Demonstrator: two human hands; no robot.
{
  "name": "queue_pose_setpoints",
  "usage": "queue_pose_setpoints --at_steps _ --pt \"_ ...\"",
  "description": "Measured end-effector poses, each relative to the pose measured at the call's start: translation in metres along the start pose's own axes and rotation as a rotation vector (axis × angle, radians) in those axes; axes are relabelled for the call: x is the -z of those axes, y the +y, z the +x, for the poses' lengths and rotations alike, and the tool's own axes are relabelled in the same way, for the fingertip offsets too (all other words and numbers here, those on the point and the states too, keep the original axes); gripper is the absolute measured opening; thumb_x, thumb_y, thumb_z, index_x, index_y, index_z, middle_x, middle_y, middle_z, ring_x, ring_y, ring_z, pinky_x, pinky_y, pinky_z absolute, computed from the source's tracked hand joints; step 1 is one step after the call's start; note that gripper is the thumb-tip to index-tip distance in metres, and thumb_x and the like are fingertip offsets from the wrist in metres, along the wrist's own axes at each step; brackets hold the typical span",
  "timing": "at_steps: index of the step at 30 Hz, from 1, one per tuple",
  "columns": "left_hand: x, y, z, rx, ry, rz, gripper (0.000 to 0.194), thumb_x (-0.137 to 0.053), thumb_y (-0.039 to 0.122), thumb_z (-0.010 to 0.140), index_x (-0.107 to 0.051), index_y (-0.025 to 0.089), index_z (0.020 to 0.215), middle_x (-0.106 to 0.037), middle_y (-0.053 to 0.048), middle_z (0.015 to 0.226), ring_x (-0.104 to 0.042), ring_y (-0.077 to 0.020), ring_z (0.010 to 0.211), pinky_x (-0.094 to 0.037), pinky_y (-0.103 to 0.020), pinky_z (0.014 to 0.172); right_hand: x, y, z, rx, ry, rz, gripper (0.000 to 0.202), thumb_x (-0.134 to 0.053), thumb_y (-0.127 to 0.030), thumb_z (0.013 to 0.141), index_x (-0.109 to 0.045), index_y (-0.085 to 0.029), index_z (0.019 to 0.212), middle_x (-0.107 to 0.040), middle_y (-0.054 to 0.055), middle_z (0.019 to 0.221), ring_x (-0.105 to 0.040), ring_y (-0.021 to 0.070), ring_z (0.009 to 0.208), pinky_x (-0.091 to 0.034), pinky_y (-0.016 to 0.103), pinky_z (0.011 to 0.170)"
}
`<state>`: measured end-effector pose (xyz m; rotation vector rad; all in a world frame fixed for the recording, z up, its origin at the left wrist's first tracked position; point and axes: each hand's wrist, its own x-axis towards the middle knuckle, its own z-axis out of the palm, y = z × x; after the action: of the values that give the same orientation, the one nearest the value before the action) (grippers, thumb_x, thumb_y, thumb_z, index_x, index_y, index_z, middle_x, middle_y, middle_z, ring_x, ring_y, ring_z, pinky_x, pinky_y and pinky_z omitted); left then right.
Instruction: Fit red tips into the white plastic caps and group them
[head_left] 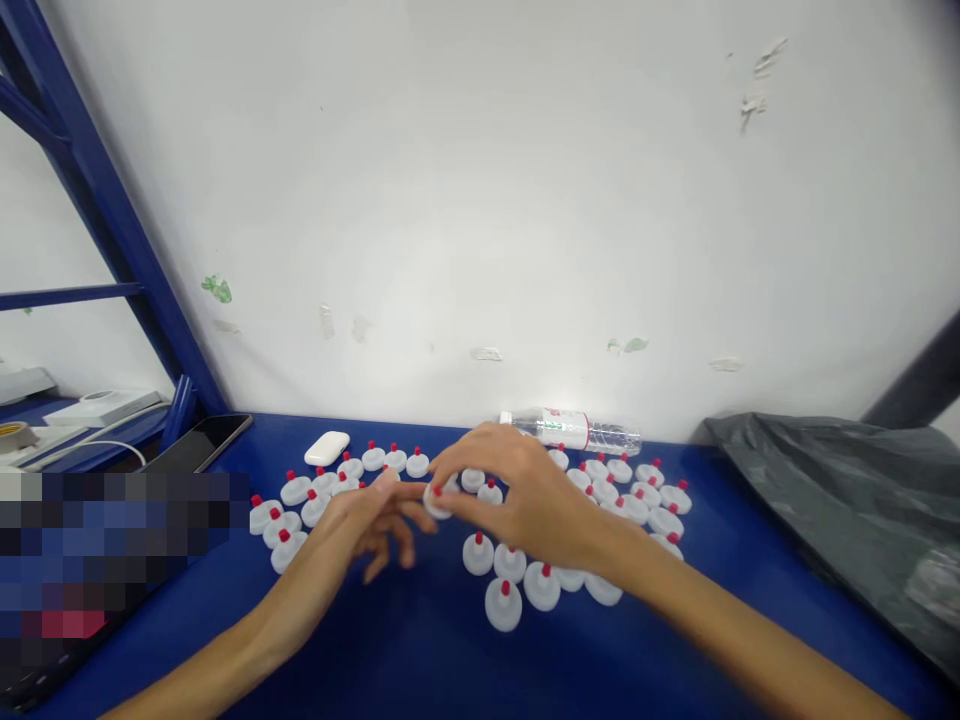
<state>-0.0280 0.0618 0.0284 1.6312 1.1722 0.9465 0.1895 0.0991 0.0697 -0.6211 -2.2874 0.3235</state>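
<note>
My right hand (502, 490) pinches a white round cap with a red tip (439, 500) between thumb and fingers, near the middle of the blue table (375, 640). My left hand (382, 515) is just left of it, its fingers spread and one fingertip at the cap's edge. Several similar white caps (296, 488) with red tips stand to the left, partly behind my left hand. Several more (503, 604) stand below and to the right of my right hand, some hidden by the hand and forearm.
A clear bottle (570, 430) lies along the white wall. A white case (327, 448) and a dark phone (217, 438) are at the back left. Dark grey plastic sheeting (817, 520) covers the right side. A blue metal frame (127, 220) rises at the left.
</note>
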Motion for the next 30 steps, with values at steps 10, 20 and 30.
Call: queue_pose_setpoints --at_steps 10,20,30 --pt "0.000 -0.017 -0.003 0.014 0.167 1.391 0.035 -0.042 0.025 0.098 -0.064 0.019 0.125 -0.070 -0.010 0.098 -0.066 -0.0290 0.089 -0.049 -0.034 0.061 0.016 0.081 -0.015 -0.454 0.047 -0.253 0.008 -0.061 -0.024 0.090 -0.069 -0.024 0.090 -0.076 -0.002 0.083 -0.071 0.0152 0.081 -0.051 0.026 0.074" --pt "0.009 -0.025 0.006 -0.057 0.105 1.572 0.040 -0.037 0.005 0.095 -0.067 0.017 0.119 -0.062 -0.014 0.106 -0.055 -0.0306 0.100 -0.057 -0.036 0.063 0.010 0.092 -0.021 -0.396 -0.093 -0.352 0.016 -0.056 -0.021 0.092 -0.072 -0.023 0.091 -0.077 0.000 0.088 -0.071 0.0180 0.083 -0.048 0.030 0.085" --pt "0.007 -0.020 0.005 -0.058 0.079 1.515 0.043 -0.036 0.001 0.093 -0.067 0.014 0.119 -0.064 -0.016 0.119 -0.055 -0.0331 0.111 -0.059 -0.039 0.069 0.014 0.082 -0.014 -0.260 -0.232 -0.510 0.036 -0.037 -0.039 0.104 -0.066 -0.023 0.115 -0.072 0.007 0.100 -0.062 0.0241 0.103 -0.042 0.039 0.094"
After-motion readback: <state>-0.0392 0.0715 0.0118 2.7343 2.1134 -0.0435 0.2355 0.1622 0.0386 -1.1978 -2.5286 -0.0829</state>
